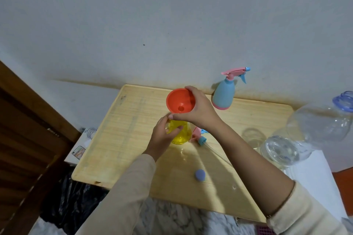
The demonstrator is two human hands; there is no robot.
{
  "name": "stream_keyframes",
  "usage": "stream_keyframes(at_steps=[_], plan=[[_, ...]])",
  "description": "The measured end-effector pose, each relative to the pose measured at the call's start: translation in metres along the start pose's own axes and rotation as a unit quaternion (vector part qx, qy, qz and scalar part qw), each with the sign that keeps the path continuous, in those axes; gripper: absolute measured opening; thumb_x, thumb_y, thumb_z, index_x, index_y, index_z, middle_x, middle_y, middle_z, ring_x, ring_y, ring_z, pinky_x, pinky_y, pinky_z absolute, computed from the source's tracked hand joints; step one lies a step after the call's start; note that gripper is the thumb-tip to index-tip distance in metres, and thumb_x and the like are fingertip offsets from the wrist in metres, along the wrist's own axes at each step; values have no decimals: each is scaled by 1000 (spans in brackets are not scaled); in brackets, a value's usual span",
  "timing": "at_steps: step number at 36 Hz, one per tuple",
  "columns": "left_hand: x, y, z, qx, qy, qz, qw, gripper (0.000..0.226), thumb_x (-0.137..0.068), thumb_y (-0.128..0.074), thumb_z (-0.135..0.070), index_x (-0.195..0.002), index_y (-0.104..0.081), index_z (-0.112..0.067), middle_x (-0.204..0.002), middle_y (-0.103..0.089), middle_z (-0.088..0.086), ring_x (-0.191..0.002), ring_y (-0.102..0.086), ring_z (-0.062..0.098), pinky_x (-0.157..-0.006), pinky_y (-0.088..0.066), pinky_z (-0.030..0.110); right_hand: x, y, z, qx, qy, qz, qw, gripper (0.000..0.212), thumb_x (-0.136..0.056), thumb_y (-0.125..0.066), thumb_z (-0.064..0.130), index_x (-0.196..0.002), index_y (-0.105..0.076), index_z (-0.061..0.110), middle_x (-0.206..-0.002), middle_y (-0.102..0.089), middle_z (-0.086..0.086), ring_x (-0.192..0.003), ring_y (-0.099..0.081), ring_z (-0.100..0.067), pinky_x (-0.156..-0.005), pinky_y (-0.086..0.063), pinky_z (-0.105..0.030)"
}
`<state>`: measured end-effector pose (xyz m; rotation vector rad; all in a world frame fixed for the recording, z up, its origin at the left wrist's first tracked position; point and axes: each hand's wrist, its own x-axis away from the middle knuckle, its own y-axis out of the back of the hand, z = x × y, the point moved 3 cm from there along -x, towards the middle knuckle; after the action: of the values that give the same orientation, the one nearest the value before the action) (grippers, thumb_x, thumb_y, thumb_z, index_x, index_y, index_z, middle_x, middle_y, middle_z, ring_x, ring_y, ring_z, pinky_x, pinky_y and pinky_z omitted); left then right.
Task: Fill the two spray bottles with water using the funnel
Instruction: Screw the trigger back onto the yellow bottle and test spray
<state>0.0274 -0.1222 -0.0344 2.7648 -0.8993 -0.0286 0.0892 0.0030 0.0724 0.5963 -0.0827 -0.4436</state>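
— What are you getting on the head feed?

— I am looking down on a pale wooden desk pushed against a wall. A big clear water jug is lying tilted at its right edge; I cannot tell whether it is resting on the desk itself.

— And the bottles?

— The blue spray bottle is standing upright near the far right corner, with its pink sprayer screwed on. The yellow spray bottle is standing near the middle of the desk with no sprayer on it. My left hand is gripping it round the upper part, fingers curled on the plastic.

— The funnel?

— My right hand is holding the orange funnel by its rim, directly over the yellow bottle's neck. The hand is hiding the spout, so I cannot tell whether it is seated.

— Anything smaller?

— A pink and blue spray head is lying just right of the yellow bottle, and a round blue cap is lying nearer the front edge.
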Motion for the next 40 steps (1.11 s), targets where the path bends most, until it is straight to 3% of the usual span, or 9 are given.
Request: stream_keyframes(at_steps=[3, 11, 20, 23, 26, 30, 34, 37, 40], plan=[[-1, 1, 1, 6, 2, 0, 1000, 49, -75, -69, -32, -121, -54, -34, -124, -58, -5, -112, -52, -5, -84, -43, 13, -1, 0, 0, -3, -1, 7, 1000, 99, -59, -87, 39, -140, -33, 22, -137, -41, -1, -120, -42, -17, -86, -37, -24], [-3, 1, 5, 4, -3, -3, 1000, 45, -84, -71, -18, -125, -53, -28, -126, -57, -2, -115, -51, -1, -86, -44, 16, -1, -2, -4, -15, -16, 14, 1000, 102, -60, -86, 40, -142, -29, 22, -140, -39, 0, -124, -41, -18, -91, -40, -28], [-2, -1, 6, 9, -5, -13, 1000, 46, -85, -70, -16, -125, -52, -29, -126, -56, -3, -113, -51, -3, -90, -46, 19, -1, 7, -1, -29, -15, 15, 999, 93, -58, -88, 34, -132, -33, 21, -125, -44, 3, -111, -45, -15, -81, -39, -25], [-2, -2, 8, 13, -4, -15, 1000, 50, -83, -71, -23, -129, -52, -28, -129, -55, -4, -118, -50, 0, -99, -45, 29, -1, 18, -2, -53, -15, -10, 998, 91, -57, -89, 32, -130, -36, 22, -119, -43, 8, -110, -47, -14, -81, -39, -23], [-1, -2, 10, 22, 0, -15, 1000, 60, -75, -70, -35, -131, -52, -25, -131, -55, -5, -122, -49, 2, -97, -45, 27, 1, 36, -10, -84, -22, -53, 995, 89, -56, -89, 31, -129, -38, 23, -118, -45, 8, -110, -49, -13, -85, -43, -24], [-1, -2, 12, 12, -1, -15, 1000, 63, -75, -70, -38, -133, -51, -24, -133, -53, -5, -124, -48, 4, -96, -45, 25, 10, 56, -45, -97, -57, -109, 988, 92, -54, -91, 33, -130, -41, 21, -127, -47, 1, -114, -50, -17, -94, -46, -33], [-1, -2, 13, 14, -1, -25, 1000, 64, -74, -70, -38, -133, -51, -23, -132, -54, -4, -123, -49, 6, -98, -46, 30, 27, 59, -88, -36, -137, -110, 984, 94, -60, -88, 28, -137, -37, 16, -133, -36, -10, -106, -44, -15, -89, -35, -23], [-1, -3, 14, 18, -3, -28, 999, 62, -75, -70, -38, -133, -51, -25, -131, -55, -6, -121, -50, 3, -97, -47, 30, 42, 51, -120, -16, -201, -100, 974, 106, -61, -87, 23, -144, -24, 9, -138, -32, -15, -120, -43, -26, -87, -29, -21], [-1, -3, 15, 27, -4, -34, 999, 63, -75, -71, -38, -133, -51, -24, -131, -55, -6, -118, -50, -4, -93, -47, 22, 53, 42, -143, -14, -239, -114, 964, 114, -60, -88, 22, -146, -16, 5, -140, -33, -17, -126, -40, -29, -91, -34, -27]])
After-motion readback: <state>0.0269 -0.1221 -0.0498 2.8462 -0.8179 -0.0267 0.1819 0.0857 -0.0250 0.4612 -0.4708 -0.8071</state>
